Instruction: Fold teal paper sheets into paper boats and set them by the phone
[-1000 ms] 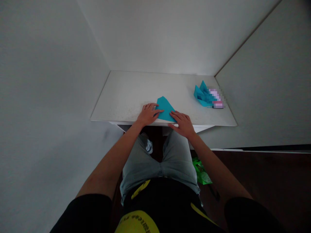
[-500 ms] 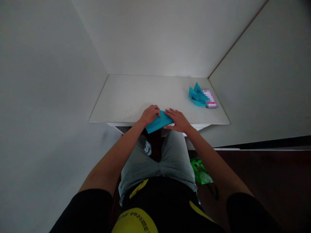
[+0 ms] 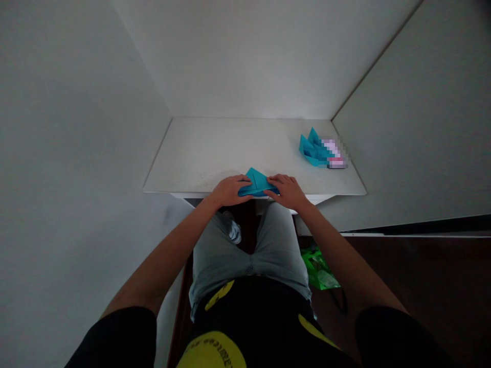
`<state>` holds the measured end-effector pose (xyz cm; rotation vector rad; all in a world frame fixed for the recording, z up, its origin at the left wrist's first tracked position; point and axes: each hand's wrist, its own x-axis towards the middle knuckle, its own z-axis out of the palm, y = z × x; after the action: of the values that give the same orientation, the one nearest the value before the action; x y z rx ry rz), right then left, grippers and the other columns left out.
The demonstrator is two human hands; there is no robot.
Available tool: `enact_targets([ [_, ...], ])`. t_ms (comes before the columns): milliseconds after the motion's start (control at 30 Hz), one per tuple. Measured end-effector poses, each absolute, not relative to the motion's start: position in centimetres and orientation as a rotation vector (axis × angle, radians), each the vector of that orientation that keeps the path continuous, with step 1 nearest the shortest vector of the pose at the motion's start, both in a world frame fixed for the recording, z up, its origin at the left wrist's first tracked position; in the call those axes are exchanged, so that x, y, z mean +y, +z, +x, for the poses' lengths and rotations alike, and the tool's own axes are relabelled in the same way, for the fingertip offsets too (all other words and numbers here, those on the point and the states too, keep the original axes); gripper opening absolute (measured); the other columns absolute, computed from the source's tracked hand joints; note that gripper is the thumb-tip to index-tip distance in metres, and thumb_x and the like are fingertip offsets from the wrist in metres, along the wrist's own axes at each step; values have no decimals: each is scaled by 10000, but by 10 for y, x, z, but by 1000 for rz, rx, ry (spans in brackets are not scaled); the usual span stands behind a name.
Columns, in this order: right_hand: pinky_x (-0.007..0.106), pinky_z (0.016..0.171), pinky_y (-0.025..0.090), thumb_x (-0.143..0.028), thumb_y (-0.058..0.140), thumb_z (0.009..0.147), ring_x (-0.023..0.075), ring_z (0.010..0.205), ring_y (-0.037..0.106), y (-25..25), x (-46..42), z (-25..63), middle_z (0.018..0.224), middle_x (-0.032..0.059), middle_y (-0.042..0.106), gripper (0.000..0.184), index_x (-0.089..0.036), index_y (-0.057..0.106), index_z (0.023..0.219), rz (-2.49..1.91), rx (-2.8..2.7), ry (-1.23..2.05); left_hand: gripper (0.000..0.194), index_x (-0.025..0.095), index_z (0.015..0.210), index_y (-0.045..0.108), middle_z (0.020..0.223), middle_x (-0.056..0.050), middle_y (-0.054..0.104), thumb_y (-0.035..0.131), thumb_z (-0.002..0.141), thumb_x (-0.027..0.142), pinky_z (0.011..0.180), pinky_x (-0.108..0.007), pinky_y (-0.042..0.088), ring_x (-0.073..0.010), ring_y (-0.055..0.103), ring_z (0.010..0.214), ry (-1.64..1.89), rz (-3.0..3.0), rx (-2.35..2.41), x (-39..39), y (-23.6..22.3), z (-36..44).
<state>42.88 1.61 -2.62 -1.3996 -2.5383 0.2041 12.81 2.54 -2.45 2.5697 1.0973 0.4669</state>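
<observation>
A blue sheet of folded paper (image 3: 257,181) lies at the front edge of the white tabletop, its pointed tip facing away from me and a folded strip along its near side. My left hand (image 3: 232,190) grips its left end, fingers on top and thumb at the near edge. At the right end, my right hand (image 3: 287,190) holds it the same way. Parts of both ends are hidden under my fingers. Further back on the right stands a folded blue paper boat (image 3: 311,149), apart from both hands.
The white tabletop (image 3: 215,145) meets walls at the left, back and right. Beside the paper boat is a blurred pink and white item (image 3: 336,156). A green bag (image 3: 317,268) sits on the dark floor below, right of my legs.
The folded paper has turned so its point faces away and its long edge lies along the table front. My left hand has shifted left and down to its left end.
</observation>
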Motion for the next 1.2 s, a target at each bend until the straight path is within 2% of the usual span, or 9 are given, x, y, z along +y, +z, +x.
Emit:
enact_targets([
  [167, 485, 1028, 483, -465, 553, 1130, 334, 1232, 651, -26, 31, 430, 1354, 125, 743, 393, -254, 782, 1369, -1444, -2484, 302, 361, 243, 1306, 797, 1412, -81, 755, 578, 1076, 413, 1191, -427, 545, -272, 703, 1332, 364, 2537, 1154, 38, -21, 129],
  [300, 487, 988, 490, -422, 593, 1098, 340, 1146, 656, -32, 38, 426, 1230, 144, 750, 346, -217, 810, 1274, -1507, -2387, 313, 303, 252, 1301, 777, 1329, -61, 783, 616, 1054, 318, 1065, -381, 587, -258, 746, 1205, 286, 2517, 1322, 43, -11, 133],
  [500, 525, 1040, 455, -327, 592, 1078, 381, 1280, 585, -32, 21, 410, 1425, 172, 692, 391, -223, 708, 1436, -1524, -2225, 70, 319, 229, 1289, 777, 1366, -116, 763, 579, 1051, 154, 1161, -508, 499, -311, 700, 1284, 304, 2742, 1375, 14, -9, 154],
  [633, 507, 1134, 446, -204, 500, 1100, 307, 1408, 588, -41, 10, 403, 1531, 85, 684, 412, -282, 714, 1444, -1301, -2423, 141, 419, 162, 1457, 687, 1542, -162, 663, 586, 1092, 341, 1198, -524, 497, -338, 633, 1414, 390, 2675, 1415, -14, -22, 167],
  [767, 509, 1231, 440, -363, 496, 1146, 290, 1507, 563, -57, 0, 412, 1641, 108, 596, 483, -229, 594, 1600, -1208, -2447, 210, 729, 138, 1581, 582, 1676, -186, 532, 689, 1022, 594, 1331, -540, 399, -367, 509, 1559, 480, 2606, 1414, -22, -35, 157],
  [867, 538, 1301, 384, -513, 642, 1080, 322, 1579, 490, -62, -6, 426, 1715, 129, 500, 681, -211, 501, 1673, -1180, -2445, 186, 675, 149, 1606, 561, 1713, -171, 489, 699, 1029, 470, 1357, -547, 374, -350, 464, 1602, 519, 2593, 1426, -17, -44, 138],
  [933, 550, 1294, 391, -473, 701, 1045, 326, 1581, 488, -62, -9, 432, 1716, 120, 500, 714, -227, 488, 1680, -1191, -2449, 192, 610, 182, 1610, 567, 1710, -142, 501, 675, 1024, 313, 1359, -538, 383, -317, 468, 1605, 547, 2572, 1422, -12, -50, 127],
  [1100, 534, 1170, 468, -128, 635, 977, 302, 1479, 596, -55, -10, 436, 1589, 80, 649, 564, -269, 656, 1523, -1281, -2378, 267, 550, 272, 1466, 710, 1576, -74, 655, 633, 947, 106, 1325, -555, 433, -269, 588, 1511, 635, 2493, 1349, -9, -58, 111],
  [1200, 521, 1122, 469, -143, 627, 995, 299, 1322, 700, -46, -9, 438, 1399, 76, 775, 382, -275, 770, 1324, -1306, -2311, 341, 420, 292, 1291, 803, 1387, -49, 779, 632, 953, 111, 1238, -530, 523, -264, 708, 1354, 700, 2383, 1349, -11, -48, 105],
])
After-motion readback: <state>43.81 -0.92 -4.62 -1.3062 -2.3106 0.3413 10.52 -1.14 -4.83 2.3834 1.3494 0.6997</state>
